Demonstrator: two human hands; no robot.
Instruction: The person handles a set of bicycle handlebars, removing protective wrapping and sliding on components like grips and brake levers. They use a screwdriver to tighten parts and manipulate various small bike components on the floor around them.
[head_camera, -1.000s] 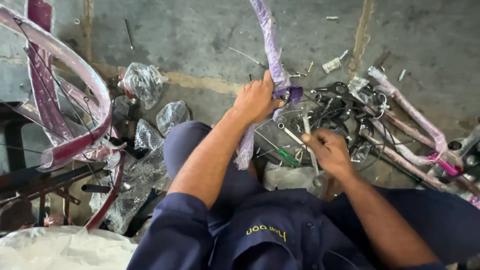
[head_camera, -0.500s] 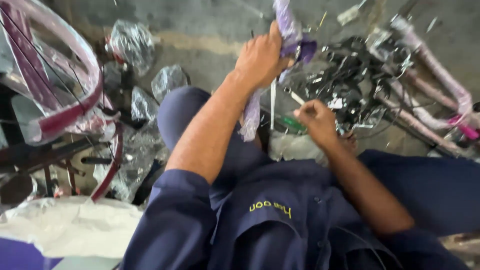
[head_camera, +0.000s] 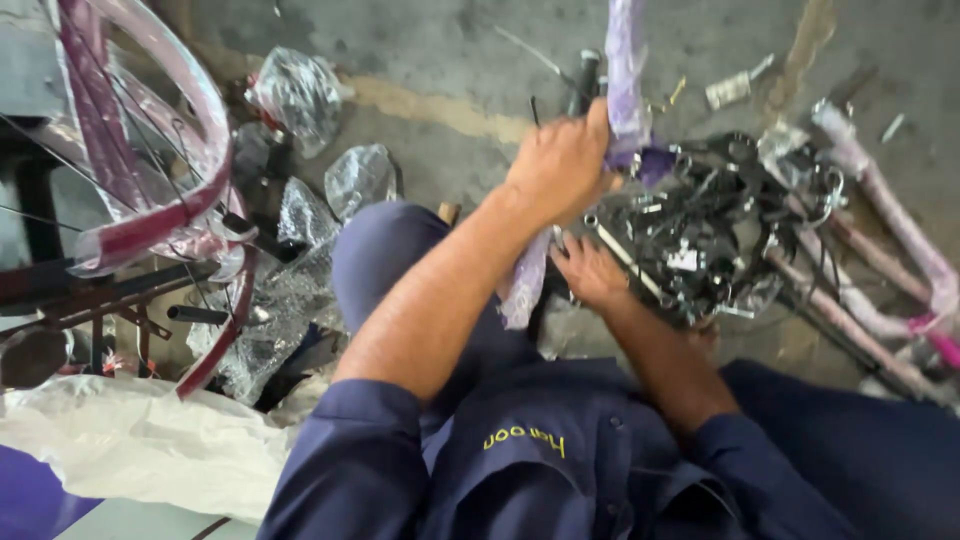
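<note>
My left hand (head_camera: 562, 162) grips a purple plastic-wrapped bicycle tube (head_camera: 626, 75) that stands upright in front of me; loose wrap hangs below the hand. My right hand (head_camera: 590, 272) is just beneath it, fingers closed around a slim silver wrench (head_camera: 628, 263) that lies against the lower end of the tube. Right of both hands lies a heap of black and chrome bicycle parts (head_camera: 715, 235) on the concrete floor. I sit with my knees spread, in dark blue work clothes.
A pink-wrapped bicycle wheel (head_camera: 150, 150) leans at the left above dark metal bars. Crumpled clear plastic bags (head_camera: 300, 95) lie on the floor near my left knee. Pink-wrapped frame tubes (head_camera: 880, 215) lie at the right. A white plastic sheet (head_camera: 130, 440) sits at lower left.
The view has swung and drawn closer. My left hand kept its hold on the purple tube. My right hand moved left from the parts heap to just under the left hand.
</note>
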